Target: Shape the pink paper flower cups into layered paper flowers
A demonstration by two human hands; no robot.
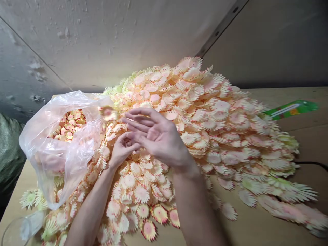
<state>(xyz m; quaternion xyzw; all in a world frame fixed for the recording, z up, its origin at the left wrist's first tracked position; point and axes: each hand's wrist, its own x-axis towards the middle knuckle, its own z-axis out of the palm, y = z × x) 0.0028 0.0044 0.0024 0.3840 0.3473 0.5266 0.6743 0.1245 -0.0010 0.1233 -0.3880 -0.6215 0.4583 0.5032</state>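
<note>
My right hand (164, 136) is stretched out over a big heap of pale pink and cream artificial flower petal layers (220, 126), palm showing and fingers apart, with nothing in it. A blurred small flower piece (108, 113) hangs in the air just beyond its fingertips, beside the plastic bag. My left hand (123, 148) is just below and left of the right one, its thumb and fingers pinched together against the right thumb. Whatever it may hold is hidden. Left of both hands, a translucent plastic bag (74, 164) gapes and holds many small red-edged flower pieces (70, 124).
A green packet (292, 110) lies at the heap's right edge, and a black cable (312, 164) runs below it. At the table's near left corner stands a clear round container (16, 232). Several loose flower pieces (149, 230) lie near the front. A grey wall (128, 41) rises behind.
</note>
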